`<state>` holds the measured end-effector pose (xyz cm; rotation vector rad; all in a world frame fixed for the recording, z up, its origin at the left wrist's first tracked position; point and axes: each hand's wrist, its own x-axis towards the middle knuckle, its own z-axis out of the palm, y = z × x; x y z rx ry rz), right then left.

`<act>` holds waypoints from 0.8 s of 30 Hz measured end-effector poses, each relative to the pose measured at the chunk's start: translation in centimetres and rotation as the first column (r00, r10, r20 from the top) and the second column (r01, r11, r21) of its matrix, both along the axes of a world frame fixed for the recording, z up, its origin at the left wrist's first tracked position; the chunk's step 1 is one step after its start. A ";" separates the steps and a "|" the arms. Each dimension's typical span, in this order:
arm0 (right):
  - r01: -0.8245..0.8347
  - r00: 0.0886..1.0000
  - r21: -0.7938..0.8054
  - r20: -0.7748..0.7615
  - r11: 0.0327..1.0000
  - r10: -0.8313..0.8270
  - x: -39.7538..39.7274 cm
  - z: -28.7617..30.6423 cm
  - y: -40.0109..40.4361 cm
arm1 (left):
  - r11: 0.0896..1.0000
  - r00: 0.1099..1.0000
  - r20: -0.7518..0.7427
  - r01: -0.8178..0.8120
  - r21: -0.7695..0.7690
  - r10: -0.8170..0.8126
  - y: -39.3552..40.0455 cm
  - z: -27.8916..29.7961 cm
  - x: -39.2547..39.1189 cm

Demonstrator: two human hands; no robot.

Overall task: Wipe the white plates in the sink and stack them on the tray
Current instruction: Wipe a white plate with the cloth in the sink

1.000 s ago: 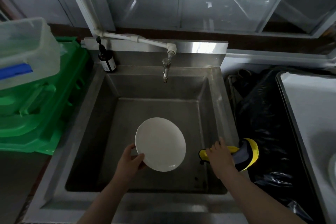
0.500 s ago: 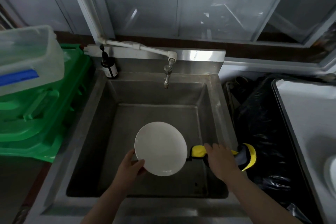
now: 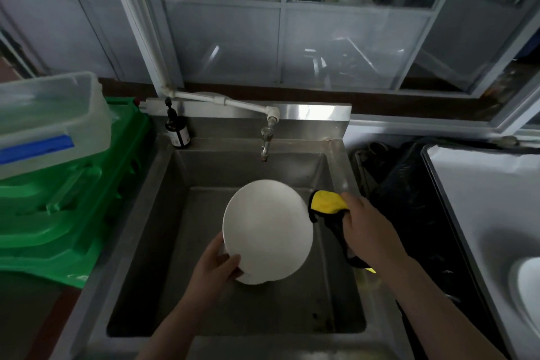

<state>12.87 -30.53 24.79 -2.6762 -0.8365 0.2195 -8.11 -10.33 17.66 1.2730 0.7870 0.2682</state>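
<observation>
From my head camera I look down into a square, brushed-steel sink point(image 3: 163, 213) with dull grey walls and a flat floor. My left hand point(image 3: 214, 267) grips a round white plate point(image 3: 267, 231) by its lower left rim, thumb curled over the face and fingers behind it. The plate is smooth, glossy and plain, with no pattern. It is lifted above the sink floor and tilted up, its face turned toward me and slightly right; its top edge points toward the tap point(image 3: 265, 140).

My right hand point(image 3: 369, 231) clutches a cloth point(image 3: 328, 202), soft and folded, yellow on one side and dark on the other. The yellow end sticks out just beside the plate's upper right rim; I cannot tell whether it touches.

A dark bottle point(image 3: 178, 131) stands at the sink's back left corner. Left of the sink lie green plastic crates point(image 3: 73, 213) with a clear tub point(image 3: 49, 117) on top. On the right sits a pale tray point(image 3: 482, 213).
</observation>
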 end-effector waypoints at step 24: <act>-0.051 0.980 0.348 0.196 0.936 -0.019 -0.7 8.1 3.1 | 0.940 0.929 0.319 0.076 0.333 -0.188 -1.9 13.5 1.9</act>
